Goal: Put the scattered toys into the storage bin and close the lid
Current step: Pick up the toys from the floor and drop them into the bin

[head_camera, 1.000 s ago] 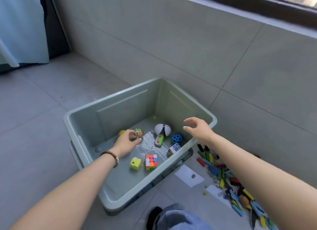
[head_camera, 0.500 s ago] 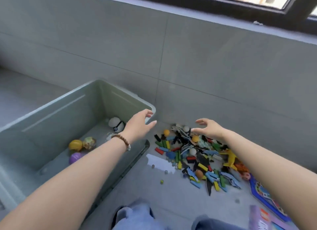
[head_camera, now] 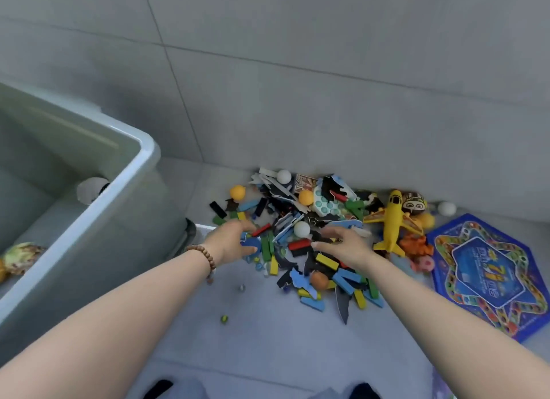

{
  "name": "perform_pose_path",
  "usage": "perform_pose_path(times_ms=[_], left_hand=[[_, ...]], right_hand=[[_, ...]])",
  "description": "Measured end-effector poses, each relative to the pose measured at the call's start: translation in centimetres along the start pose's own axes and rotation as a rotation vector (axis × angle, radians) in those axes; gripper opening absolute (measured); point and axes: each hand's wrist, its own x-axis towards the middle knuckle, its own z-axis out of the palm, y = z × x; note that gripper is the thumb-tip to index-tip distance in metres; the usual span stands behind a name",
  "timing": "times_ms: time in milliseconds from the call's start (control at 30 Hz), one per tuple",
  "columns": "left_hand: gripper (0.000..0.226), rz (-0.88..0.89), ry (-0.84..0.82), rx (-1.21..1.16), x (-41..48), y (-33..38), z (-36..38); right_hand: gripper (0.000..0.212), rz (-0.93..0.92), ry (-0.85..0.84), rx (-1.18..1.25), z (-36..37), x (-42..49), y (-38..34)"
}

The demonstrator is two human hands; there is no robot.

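Note:
A pale green storage bin (head_camera: 131, 190) stands open at the left, with a white ball toy (head_camera: 89, 189) and a mottled ball (head_camera: 20, 256) inside. A heap of coloured blocks and puzzle pieces (head_camera: 300, 244) lies on the floor against the wall. My left hand (head_camera: 235, 241), with a bead bracelet at the wrist, rests on the heap's left edge, fingers curled over blue and red pieces. My right hand (head_camera: 342, 244) lies spread on the heap's middle, beside a white ball (head_camera: 301, 229). A yellow toy plane (head_camera: 393, 220) lies at the heap's right.
A blue hexagonal game board (head_camera: 488, 273) lies flat at the right. Small marbles (head_camera: 224, 319) dot the grey floor tiles in front of the heap. The tiled wall rises right behind the toys. No lid is in view.
The view has swung right and down from the bin to the toy heap. Both hands have dropped from above the floor onto the pile of blocks.

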Motion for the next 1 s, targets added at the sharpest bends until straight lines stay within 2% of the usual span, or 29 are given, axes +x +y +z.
perform_pose_path(times_ms=[100, 233, 433, 567, 667, 733, 833, 867, 900, 933, 1000], left_hand=[[0.054, 0.010, -0.005, -0.002, 2.5, -0.8, 1.8], [0.047, 0.029, 0.033, -0.005, 4.4, -1.4, 3.5], [0.032, 0.083, 0.101, -0.172, 4.7, -2.9, 5.0], [0.030, 0.040, 0.159, -0.411, 4.4, -3.8, 4.3], [0.021, -0.011, 0.244, -0.627, 4.8, -3.9, 2.6], [0.019, -0.045, 0.287, -0.694, 5.3, -3.4, 1.2], [0.025, -0.101, 0.254, -0.863, 6.7, -2.2, -0.3], [0.024, -0.122, 0.243, -0.897, 7.3, -1.8, -0.7], [0.022, -0.147, 0.240, -0.895, 7.9, -1.5, -1.0], [0.020, -0.172, 0.234, -0.879, 8.6, -1.4, -1.3], [0.017, -0.230, 0.250, -0.858, 9.6, -1.3, -1.6]], right_hand=[[0.052, -0.035, 0.021, 0.037, 1.6, 2.6, 0.9], [0.046, -0.109, 0.116, -0.050, 3.0, 5.2, 1.1], [0.040, -0.131, 0.203, -0.070, 4.2, 7.1, 1.4], [0.035, -0.153, 0.244, 0.156, 3.5, 6.6, 1.4], [0.022, -0.093, 0.234, 0.370, 1.5, 6.4, 0.5], [0.022, 0.000, 0.150, 0.619, 0.2, 6.6, -0.5], [0.022, 0.103, -0.011, 1.085, -1.2, 7.4, -2.1], [0.019, 0.102, -0.048, 1.166, -1.5, 7.8, -2.5], [0.018, 0.096, -0.068, 1.157, -1.7, 8.1, -2.9], [0.019, 0.089, -0.050, 1.042, -1.7, 8.6, -3.1], [0.025, 0.060, 0.054, 0.665, -1.2, 9.6, -2.9]])
